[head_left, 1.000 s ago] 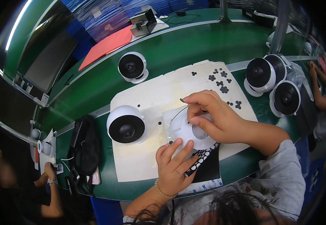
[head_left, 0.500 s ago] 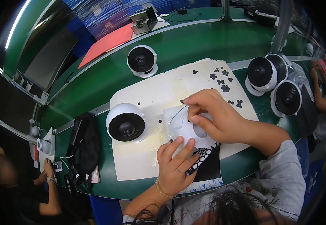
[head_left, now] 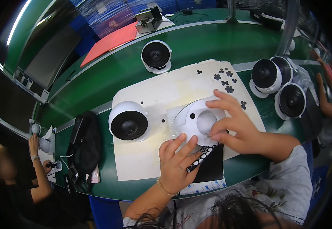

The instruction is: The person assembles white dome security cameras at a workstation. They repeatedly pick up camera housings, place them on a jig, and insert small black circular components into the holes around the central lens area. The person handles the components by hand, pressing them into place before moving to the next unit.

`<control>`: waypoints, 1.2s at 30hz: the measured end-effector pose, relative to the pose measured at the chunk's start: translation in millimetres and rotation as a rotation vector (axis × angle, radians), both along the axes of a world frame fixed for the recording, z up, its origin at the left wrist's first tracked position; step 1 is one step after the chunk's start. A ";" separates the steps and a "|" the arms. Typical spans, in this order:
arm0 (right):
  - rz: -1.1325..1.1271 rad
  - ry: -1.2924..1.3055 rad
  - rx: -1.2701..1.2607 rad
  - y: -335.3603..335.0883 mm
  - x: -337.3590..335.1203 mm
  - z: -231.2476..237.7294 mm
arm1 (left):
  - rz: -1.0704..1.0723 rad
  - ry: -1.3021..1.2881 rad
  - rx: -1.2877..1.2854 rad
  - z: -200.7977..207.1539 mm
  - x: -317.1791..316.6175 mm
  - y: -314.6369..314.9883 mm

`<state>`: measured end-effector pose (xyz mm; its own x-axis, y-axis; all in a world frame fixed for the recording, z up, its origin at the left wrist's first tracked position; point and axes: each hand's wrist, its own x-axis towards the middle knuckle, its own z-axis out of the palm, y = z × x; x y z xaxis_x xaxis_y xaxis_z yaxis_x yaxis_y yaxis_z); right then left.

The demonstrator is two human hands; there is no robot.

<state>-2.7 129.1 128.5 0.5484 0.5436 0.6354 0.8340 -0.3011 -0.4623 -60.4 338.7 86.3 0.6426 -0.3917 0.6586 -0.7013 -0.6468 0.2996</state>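
Note:
A white rounded housing point(head_left: 187, 124) with a round opening lies on the pale board point(head_left: 135, 168). One round black sticker point(head_left: 192, 116) sits on its surface, left of the opening. My left hand point(head_left: 177, 166) has its fingertips on the housing's near left edge and keeps a black sticker sheet with white dots point(head_left: 202, 158) gripped at its thumb side. At the housing's right side is my right hand point(head_left: 242, 128): thumb and index tips close together at the opening's rim, the other fingers spread along the edge. What lies under those fingertips is hidden.
White ball-shaped cameras with black fronts stand at the left of the board point(head_left: 129, 124), behind it point(head_left: 156, 55) and on the right point(head_left: 265, 74). Small black stickers point(head_left: 217, 77) are scattered at far right on the board. A black bag point(head_left: 87, 149) lies left; a co-worker point(head_left: 36, 171) sits beyond.
My right hand has moved right, off the black sticker, which now shows on the housing. The camera behind the board appears farther right and turned. The co-worker's arm has risen.

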 end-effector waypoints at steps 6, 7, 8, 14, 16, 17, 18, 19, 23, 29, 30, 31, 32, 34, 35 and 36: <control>0.064 0.139 0.012 4.9 -2.7 -12.4 | -0.017 -0.007 -0.058 -3.1 1.0 -0.5; 0.067 0.135 0.006 5.3 -2.4 -12.2 | -0.018 -0.010 -0.061 -3.2 1.5 -0.2; 0.069 0.131 0.001 5.8 -2.3 -12.0 | -0.019 -0.012 -0.063 -3.3 1.7 0.1; 0.028 0.027 -0.010 7.5 -4.0 -13.3 | -0.011 -0.009 -0.063 -2.9 1.8 -0.1; 0.018 -0.042 -0.025 5.2 -3.3 -16.4 | -0.012 -0.011 -0.059 -2.7 2.3 -0.3; 0.013 -0.076 -0.033 3.2 -3.1 -17.9 | -0.013 -0.012 -0.057 -2.6 2.5 -0.4; -0.016 -0.173 -0.089 0.5 -3.6 -18.3 | -0.014 -0.008 -0.060 -2.6 2.5 -0.7; -0.041 -0.270 -0.143 -2.1 -4.0 -18.2 | -0.011 -0.005 -0.062 -2.3 2.4 -0.5; -0.200 -0.570 -0.252 -8.4 -9.0 -17.2 | -0.012 -0.001 -0.084 -3.5 2.8 0.4; 0.035 -0.221 0.011 -7.2 -7.0 -24.3 | -0.031 -0.020 -0.133 -7.0 4.1 -2.6; 0.046 -0.297 0.012 -8.2 -6.7 -27.4 | -0.028 -0.014 -0.132 -6.4 3.5 -3.2; 0.063 -0.373 0.012 -8.4 -5.6 -30.8 | -0.020 -0.008 -0.132 -6.2 2.4 -3.1; 0.080 -0.449 0.012 -9.2 -5.5 -32.8 | -0.011 -0.003 -0.132 -5.9 1.8 -2.8; 0.088 -0.432 0.053 -12.7 -9.8 -34.7 | -0.009 0.003 -0.132 -6.9 2.6 -1.4; 0.093 -0.423 0.073 -14.4 -11.3 -34.7 | -0.008 0.006 -0.133 -7.3 2.9 -0.5; 0.049 -0.279 0.089 -16.5 -9.2 -32.4 | 0.001 0.017 -0.116 -6.1 1.8 0.0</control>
<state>-11.9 112.7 96.1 0.3201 0.5003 0.8045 0.9453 -0.2253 -0.2360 -58.6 338.7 80.2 0.6545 -0.3128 0.6883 -0.6949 -0.6077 0.3845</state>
